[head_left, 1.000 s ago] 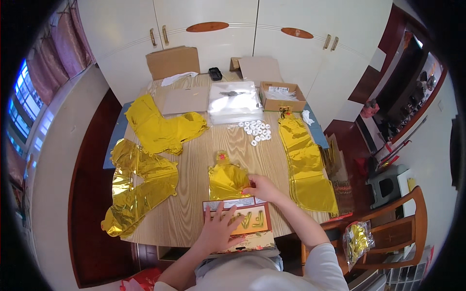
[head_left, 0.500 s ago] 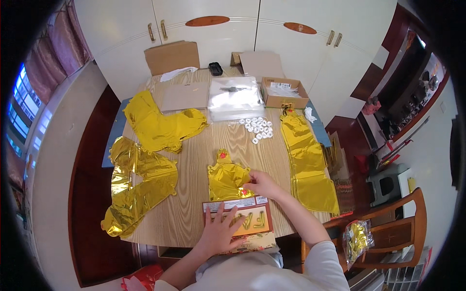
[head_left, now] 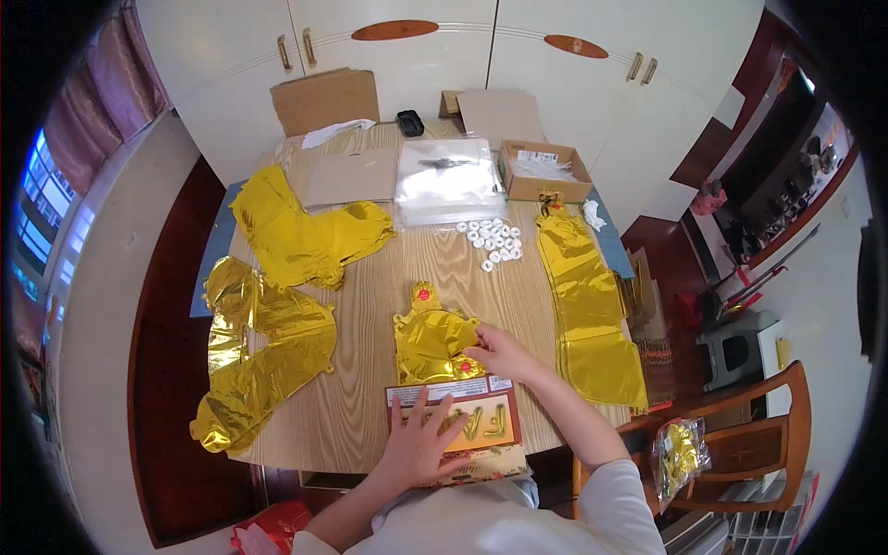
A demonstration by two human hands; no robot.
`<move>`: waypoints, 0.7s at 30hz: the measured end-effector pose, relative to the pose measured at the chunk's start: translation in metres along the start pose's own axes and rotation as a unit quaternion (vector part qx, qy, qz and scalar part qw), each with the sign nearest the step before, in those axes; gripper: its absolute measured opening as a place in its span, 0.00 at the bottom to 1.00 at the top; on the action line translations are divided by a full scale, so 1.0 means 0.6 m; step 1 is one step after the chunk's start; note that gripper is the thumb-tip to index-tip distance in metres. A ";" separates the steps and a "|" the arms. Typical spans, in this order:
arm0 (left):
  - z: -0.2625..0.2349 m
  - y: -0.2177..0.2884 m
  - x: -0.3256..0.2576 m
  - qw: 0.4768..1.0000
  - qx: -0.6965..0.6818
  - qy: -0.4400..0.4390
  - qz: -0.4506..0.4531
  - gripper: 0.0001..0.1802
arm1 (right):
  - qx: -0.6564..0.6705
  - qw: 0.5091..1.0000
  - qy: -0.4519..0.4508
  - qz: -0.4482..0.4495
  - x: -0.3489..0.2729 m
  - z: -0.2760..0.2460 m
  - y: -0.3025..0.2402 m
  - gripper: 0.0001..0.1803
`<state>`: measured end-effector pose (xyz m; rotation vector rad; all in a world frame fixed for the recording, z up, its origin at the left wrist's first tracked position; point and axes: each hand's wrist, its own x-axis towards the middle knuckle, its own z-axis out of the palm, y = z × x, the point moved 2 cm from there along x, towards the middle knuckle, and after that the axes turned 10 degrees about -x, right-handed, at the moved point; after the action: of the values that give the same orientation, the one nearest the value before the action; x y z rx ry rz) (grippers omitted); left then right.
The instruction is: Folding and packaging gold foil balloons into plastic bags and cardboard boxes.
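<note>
My left hand (head_left: 421, 442) lies flat with spread fingers on a printed card (head_left: 495, 430) in red, orange and cream at the table's near edge. A flat, deflated gold foil balloon (head_left: 430, 333) with red round stickers lies just beyond the card, its near edge against it. At its right edge, my right hand (head_left: 504, 353) pinches the foil between thumb and curled fingers. Larger gold foil balloons lie flat at the left: one matte-looking (head_left: 310, 236) and one shiny and creased (head_left: 268, 347). Another long stack of gold foil (head_left: 587, 310) lies at the right.
White rings (head_left: 490, 242) lie loose beyond the balloon. Behind them are clear plastic bags (head_left: 446, 190), a cardboard box (head_left: 546, 189) with white contents and a black tray (head_left: 410, 123). A wooden chair (head_left: 777, 435) with a bagged gold item (head_left: 683, 453) stands at the right.
The view has shifted very slightly. Both hands keep their places on the card and the foil balloon.
</note>
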<state>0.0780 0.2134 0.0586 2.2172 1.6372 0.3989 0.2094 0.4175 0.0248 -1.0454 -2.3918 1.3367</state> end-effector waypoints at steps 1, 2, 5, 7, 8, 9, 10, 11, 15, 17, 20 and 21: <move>0.000 0.000 -0.001 1.000 0.001 0.001 -0.001 0.36 | 0.019 1.000 -0.004 0.003 0.000 0.001 -0.001 0.14; 0.000 0.000 -0.002 1.000 0.002 0.003 -0.001 0.36 | 0.039 0.999 -0.009 0.005 -0.001 0.002 -0.002 0.15; -0.001 -0.001 -0.001 1.000 -0.001 0.002 -0.002 0.36 | 0.057 0.998 -0.024 0.014 -0.007 0.000 -0.012 0.17; 0.001 -0.003 -0.001 1.000 -0.002 0.000 -0.003 0.37 | 0.043 0.999 -0.013 -0.011 -0.013 -0.002 -0.021 0.18; 0.003 -0.004 0.000 1.000 0.000 -0.001 -0.004 0.37 | 0.030 0.999 0.003 -0.040 -0.019 0.000 -0.027 0.19; 0.003 -0.005 0.001 1.000 0.000 -0.002 -0.004 0.37 | 0.017 0.997 0.019 -0.067 -0.025 -0.004 -0.039 0.20; 0.002 -0.005 0.001 1.000 -0.001 -0.002 -0.003 0.37 | -0.023 0.998 0.020 -0.059 -0.030 -0.009 -0.050 0.20; 0.000 -0.005 0.001 1.000 -0.003 -0.002 -0.002 0.37 | -0.063 0.996 0.020 -0.051 -0.037 -0.014 -0.064 0.20; 0.002 -0.006 0.002 1.000 -0.005 0.005 -0.001 0.37 | -0.081 0.996 -0.040 0.001 -0.048 -0.005 -0.055 0.13; -0.001 -0.005 0.003 1.000 -0.009 0.004 -0.002 0.37 | -0.080 0.995 0.028 -0.047 -0.066 -0.002 -0.058 0.11; 0.000 -0.008 0.003 1.000 -0.012 0.017 0.005 0.36 | -0.001 0.992 0.106 -0.074 -0.082 0.018 -0.041 0.09; 0.001 -0.008 0.004 1.000 -0.014 0.023 0.010 0.36 | 0.038 0.988 0.129 -0.074 -0.084 0.025 -0.030 0.09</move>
<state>0.0749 0.2169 0.0560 2.2216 1.6233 0.4782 0.2302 0.3680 0.0385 -0.9353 -2.1663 1.1549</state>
